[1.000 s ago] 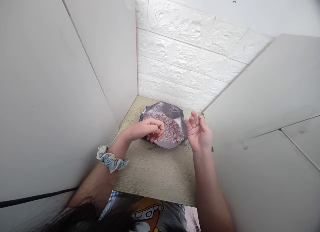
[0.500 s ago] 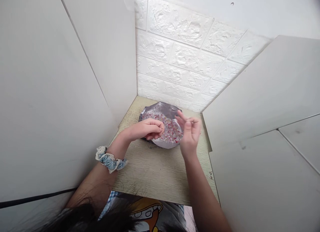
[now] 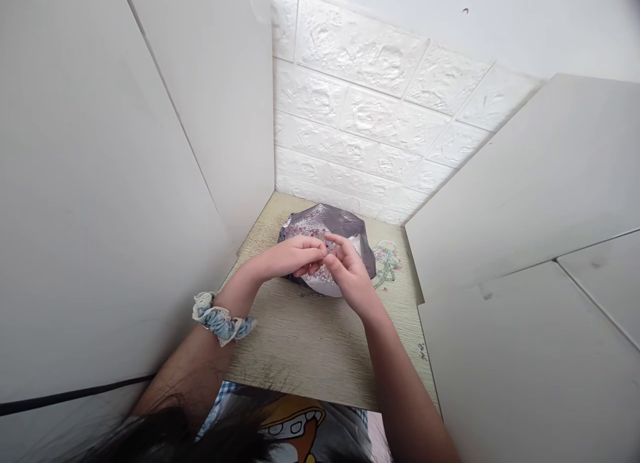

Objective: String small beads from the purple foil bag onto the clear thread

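Note:
A shiny purple-grey pouch lies open at the back of the small wooden table, filled with tiny pink and white beads. My left hand hovers over its near edge with the fingers curled in a pinch; what they hold is too small to see. My right hand is beside it, fingertips meeting the left hand's fingers over the beads, also pinched. A blue scrunchie sits on my left wrist.
A beaded strand lies on the table right of the pouch. White panels close in on the left and right, and a white brick-pattern wall stands behind. A black cable runs along the lower left.
My right hand swung from the right of the pouch, palm open with a thin thread, leftward until its fingers met the left hand. The beaded strand became visible. The left hand stayed put.

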`<state>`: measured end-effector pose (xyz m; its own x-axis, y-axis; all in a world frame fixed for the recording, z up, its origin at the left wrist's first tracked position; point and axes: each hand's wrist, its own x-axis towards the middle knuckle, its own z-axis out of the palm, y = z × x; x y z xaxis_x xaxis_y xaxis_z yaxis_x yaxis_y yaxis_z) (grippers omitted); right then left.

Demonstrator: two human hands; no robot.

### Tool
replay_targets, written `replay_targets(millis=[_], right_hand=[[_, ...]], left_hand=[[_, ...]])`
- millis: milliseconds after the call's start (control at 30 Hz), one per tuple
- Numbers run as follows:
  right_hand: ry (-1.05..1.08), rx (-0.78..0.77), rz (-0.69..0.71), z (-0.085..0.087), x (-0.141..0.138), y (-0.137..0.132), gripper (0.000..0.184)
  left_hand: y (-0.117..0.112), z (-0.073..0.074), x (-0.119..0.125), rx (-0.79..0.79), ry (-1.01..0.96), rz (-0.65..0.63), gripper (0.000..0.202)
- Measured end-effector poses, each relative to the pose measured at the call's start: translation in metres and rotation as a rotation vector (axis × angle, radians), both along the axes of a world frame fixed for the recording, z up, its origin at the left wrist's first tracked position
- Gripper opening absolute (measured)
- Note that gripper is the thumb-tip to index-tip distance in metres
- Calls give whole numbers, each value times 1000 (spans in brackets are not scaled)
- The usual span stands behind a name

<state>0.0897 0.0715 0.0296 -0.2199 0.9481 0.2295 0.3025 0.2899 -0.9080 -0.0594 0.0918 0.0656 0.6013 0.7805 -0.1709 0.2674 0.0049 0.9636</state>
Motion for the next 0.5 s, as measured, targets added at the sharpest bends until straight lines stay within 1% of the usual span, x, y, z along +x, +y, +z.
replay_targets(millis=[100,167,233,300,400,500], right_hand=[[-124,-90,74,8,8,-1,27],[-115,-118,96,12,16,0,27],[6,-167,103,13,26,2,29],[205,-236,103,12,34,3,30],[460,-299,119,9,42,5,29],[559,-278,151,8,44,4,28]], left_hand=[[1,0,0,-4,6,0,18],[1,0,0,0,-4,-6,17],[1,0,-1,3,-19,-13,17],[1,0,-1,-11,-26,-43,15],[2,-1,-2,-46,-28,-160,10],[2,-2,-3,-74,-17,-257,9]])
